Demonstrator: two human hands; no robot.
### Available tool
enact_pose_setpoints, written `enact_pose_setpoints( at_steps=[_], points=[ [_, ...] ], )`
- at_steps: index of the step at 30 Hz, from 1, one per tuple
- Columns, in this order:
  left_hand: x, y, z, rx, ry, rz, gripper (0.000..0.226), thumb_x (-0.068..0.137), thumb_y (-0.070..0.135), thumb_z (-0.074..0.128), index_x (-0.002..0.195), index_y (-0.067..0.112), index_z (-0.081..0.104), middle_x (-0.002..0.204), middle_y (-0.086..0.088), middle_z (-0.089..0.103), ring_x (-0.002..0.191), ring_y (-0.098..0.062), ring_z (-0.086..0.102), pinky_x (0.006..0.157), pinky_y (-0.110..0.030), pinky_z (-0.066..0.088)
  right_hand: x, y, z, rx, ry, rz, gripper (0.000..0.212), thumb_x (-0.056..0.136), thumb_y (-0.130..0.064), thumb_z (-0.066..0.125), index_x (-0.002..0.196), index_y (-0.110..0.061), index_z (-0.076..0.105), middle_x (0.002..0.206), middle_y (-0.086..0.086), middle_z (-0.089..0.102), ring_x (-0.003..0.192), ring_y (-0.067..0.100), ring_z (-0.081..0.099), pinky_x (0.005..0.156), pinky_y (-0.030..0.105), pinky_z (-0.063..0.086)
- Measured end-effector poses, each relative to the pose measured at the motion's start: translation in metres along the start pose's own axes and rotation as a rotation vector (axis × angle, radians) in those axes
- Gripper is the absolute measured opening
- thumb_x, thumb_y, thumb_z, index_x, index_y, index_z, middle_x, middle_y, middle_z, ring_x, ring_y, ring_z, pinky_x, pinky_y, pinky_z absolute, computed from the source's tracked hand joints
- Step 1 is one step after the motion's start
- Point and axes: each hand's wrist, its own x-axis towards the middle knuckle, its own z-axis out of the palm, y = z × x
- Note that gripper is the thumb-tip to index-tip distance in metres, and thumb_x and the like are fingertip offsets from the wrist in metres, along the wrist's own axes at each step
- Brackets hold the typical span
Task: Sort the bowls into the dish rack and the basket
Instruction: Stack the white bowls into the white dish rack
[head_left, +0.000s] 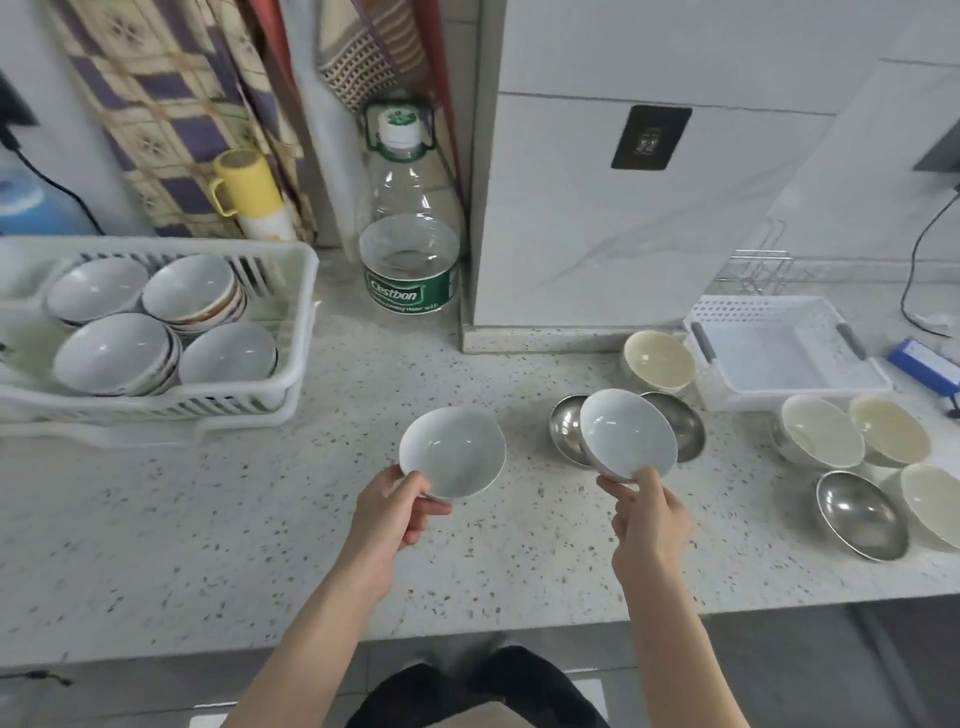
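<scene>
Left hand pinches a white bowl, right hand another, both lifted, probably bound for the dish rack holding matching whites; basket empty.

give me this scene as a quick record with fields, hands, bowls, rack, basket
left hand: left hand holds a white ceramic bowl by its near rim
right hand: right hand holds a second white ceramic bowl, tilted, above the steel bowls
dish rack: white plastic dish rack at left, holding four stacks of white bowls
basket: white plastic basket at right, no bowls inside
loose on counter: three steel bowls and five cream bowls near the basket
</scene>
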Motion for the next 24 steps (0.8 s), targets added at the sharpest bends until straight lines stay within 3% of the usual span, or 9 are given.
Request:
enact_pose_setpoints(
  at_steps=[6, 12, 24],
  points=[
    [0.007, 0.017, -0.026, -0.123, 0.139, 0.056, 0.02, 0.09, 0.014, 0.052, 0.108, 0.015, 0.062, 0.081, -0.016, 0.077, 0.054, -0.013, 0.044, 0.052, -0.026, 0.037, -0.006, -0.006, 0.045, -0.127, -0.192, -0.08, 0.011, 0.083, -0.011, 0.05, 0.076, -0.005, 0.056, 0.071, 0.018, 0.073, 0.037, 0.007, 0.026, 0.036, 0.018, 0.027],
    [0.007, 0.032, -0.053, -0.231, 0.269, 0.099, 0.014, 0.092, 0.016, 0.053, 0.103, 0.013, 0.061, 0.08, -0.016, 0.077, 0.053, -0.014, 0.04, 0.052, -0.026, 0.037, -0.019, 0.0, 0.091, -0.214, -0.351, -0.086, 0.016, 0.085, -0.013, 0.053, 0.089, -0.003, 0.063, 0.07, 0.014, 0.073, 0.04, 0.007, 0.028, 0.038, 0.019, 0.029],
    [0.027, 0.079, -0.193, -0.374, 0.354, 0.23, 0.015, 0.091, 0.018, 0.054, 0.104, 0.014, 0.059, 0.077, -0.017, 0.076, 0.045, -0.01, 0.037, 0.053, -0.026, 0.033, -0.09, 0.031, 0.204, -0.293, -0.517, -0.199, 0.018, 0.085, -0.015, 0.052, 0.084, -0.006, 0.067, 0.064, 0.013, 0.071, 0.04, 0.006, 0.033, 0.039, 0.018, 0.032]
  ],
)
